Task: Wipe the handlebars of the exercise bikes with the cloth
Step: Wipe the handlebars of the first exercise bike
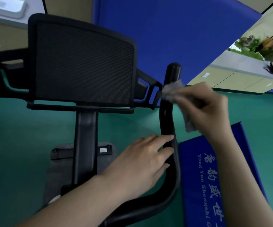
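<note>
The black mesh console panel (83,63) looms left of the handlebar (169,115), a curved bar rising to its capped tip with open air around it; a blue mat (214,177) lies just beside its bend. The right hand (204,110) pinches the grey cloth (171,91) against the bar just under the tip. The left hand (142,163) steadies lower down, fingers straight on the bar. I'd say the lower curve remains to wipe, and other bikes aren't visible.

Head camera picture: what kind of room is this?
Probably a gym or exercise room: a black curved exercise-bike handlebar, a green rubbery floor, and blue padded mats against the wall and on the floor.
</note>
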The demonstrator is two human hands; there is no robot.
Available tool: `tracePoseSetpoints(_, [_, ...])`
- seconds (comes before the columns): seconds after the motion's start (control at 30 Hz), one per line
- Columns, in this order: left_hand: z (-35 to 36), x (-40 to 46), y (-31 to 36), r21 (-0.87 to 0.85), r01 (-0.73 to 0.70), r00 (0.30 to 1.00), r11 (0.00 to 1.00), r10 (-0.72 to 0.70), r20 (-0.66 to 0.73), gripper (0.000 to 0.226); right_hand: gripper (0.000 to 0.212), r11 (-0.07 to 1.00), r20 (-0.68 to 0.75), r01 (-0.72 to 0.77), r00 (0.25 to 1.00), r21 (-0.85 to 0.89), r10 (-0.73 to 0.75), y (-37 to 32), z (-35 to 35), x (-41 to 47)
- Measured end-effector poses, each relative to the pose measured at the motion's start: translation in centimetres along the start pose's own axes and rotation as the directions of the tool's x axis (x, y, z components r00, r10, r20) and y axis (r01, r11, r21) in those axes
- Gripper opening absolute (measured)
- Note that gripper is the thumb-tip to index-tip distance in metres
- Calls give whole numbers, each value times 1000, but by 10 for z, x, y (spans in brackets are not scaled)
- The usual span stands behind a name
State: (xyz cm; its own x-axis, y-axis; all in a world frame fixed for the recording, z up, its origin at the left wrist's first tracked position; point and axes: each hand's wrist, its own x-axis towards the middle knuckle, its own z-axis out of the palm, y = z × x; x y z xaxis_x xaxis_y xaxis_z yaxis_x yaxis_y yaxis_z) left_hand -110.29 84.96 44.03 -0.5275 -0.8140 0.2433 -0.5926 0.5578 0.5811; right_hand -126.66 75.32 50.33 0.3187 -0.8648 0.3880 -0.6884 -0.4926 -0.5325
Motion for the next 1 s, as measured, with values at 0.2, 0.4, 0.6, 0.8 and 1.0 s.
tracePoseSetpoints(0.2, [-1, 2, 2, -5, 7, 1000, 1000, -6, 14, 32, 19, 855, -280, -220, 881, 469, 380, 24, 11, 47])
tracePoseSetpoints(0.4, [-5, 4, 3, 13, 15, 999, 1000, -16, 47, 29, 11, 589, -40, -303, 867, 749, 497, 35, 33, 68])
tracePoseSetpoints(0.6, [-4, 5, 4, 32, 7, 998, 999, -9, 65, 28, 20, 514, 149, -398, 876, 760, 459, 47, 38, 47])
tracePoseSetpoints(0.8, [-4, 6, 3, 34, 14, 996, 999, -17, 89, 28, 23, 444, 288, -458, 871, 770, 398, 54, 33, 31])
tracePoseSetpoints(1.0, [-3, 5, 4, 38, 24, 996, 999, -27, 90, 29, 38, 482, 330, -467, 879, 741, 344, 61, 30, 26])
